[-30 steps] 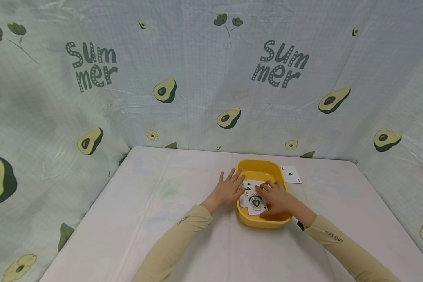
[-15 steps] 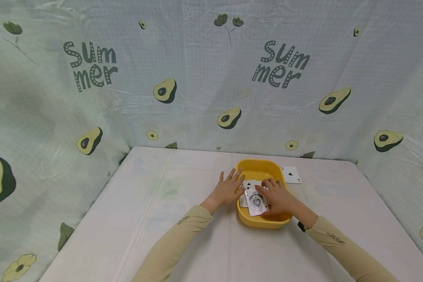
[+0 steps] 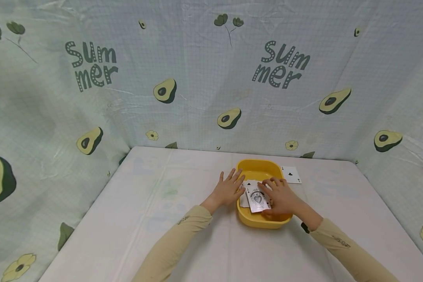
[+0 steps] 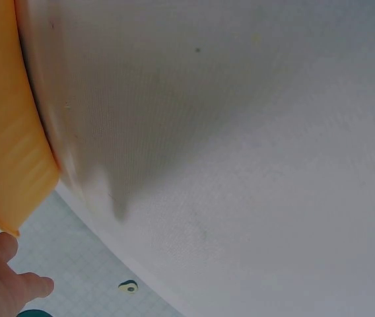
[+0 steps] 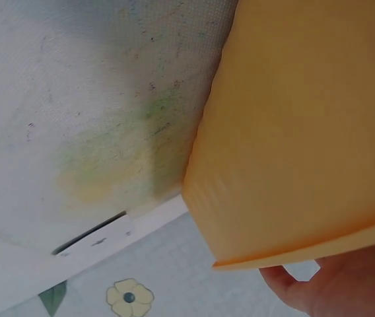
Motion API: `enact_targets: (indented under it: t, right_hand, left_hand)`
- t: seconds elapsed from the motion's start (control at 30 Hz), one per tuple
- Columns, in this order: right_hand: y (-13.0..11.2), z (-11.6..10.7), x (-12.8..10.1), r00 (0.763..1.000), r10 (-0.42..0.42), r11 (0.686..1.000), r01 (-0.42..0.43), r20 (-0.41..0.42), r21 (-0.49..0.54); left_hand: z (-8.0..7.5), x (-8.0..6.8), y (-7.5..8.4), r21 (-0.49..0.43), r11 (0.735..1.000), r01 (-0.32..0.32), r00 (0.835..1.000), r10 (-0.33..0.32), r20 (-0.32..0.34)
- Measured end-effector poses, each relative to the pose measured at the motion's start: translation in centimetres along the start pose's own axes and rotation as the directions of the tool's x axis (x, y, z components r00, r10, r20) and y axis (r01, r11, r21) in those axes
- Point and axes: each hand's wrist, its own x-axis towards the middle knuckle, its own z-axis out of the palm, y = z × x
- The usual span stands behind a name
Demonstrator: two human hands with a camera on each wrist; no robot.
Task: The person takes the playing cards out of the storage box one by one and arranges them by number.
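Behind both hands hangs a pale curtain [image 3: 204, 78] printed with avocados and the word "Summer", closing off the far side and both flanks of the scene. Under the hands lies a white table [image 3: 183, 235], its cloth faintly stained ahead of the left forearm. Between the two hands sits a yellow tub [image 3: 260, 169], shallow and round-cornered; the left wrist view shows its outer wall [image 4: 6, 145] just beside that hand, and the right wrist view shows the wall [image 5: 293, 132] directly above the right thumb. Inside the tub, under the right fingers, lies a small pile of playing cards [image 3: 255, 196], face up and fanned unevenly, with a heart design on the top card. The left hand [image 3: 229, 190] rests flat against the tub's left rim, fingers straight and spread, holding nothing. The right hand [image 3: 280, 196] reaches over the right rim into the tub, fingers bent down onto the cards; whether it pinches a card or only presses on the pile cannot be told. Beyond the right hand, just outside the tub's far right corner, a single card [image 3: 291, 174] showing a club lies flat on the table.
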Motion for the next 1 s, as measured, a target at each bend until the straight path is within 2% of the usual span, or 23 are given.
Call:
enact_targets:
  t: [0.4,0.87,1.0]
  right_hand:
    - [0.3,-0.9,-0.7,0.999,0.005,1.0,-0.006,-0.034,-0.025]
    - [1.2,-2.0,-1.4,0.995,0.094,0.996,-0.094,-0.022,-0.003]
    - [1.8,-2.2,-1.5,0.995,0.095,0.995,-0.096,-0.036,-0.021]
  left_hand:
    - [-0.6,-0.3,0.5,0.069,0.997,0.021,0.999,-0.023,0.028]
    - [-0.6,-0.4,0.6,0.074,0.997,0.02,1.0,-0.021,0.006]
    - [-0.7,-0.4,0.6,0.07,0.997,0.021,1.0,-0.022,0.014]
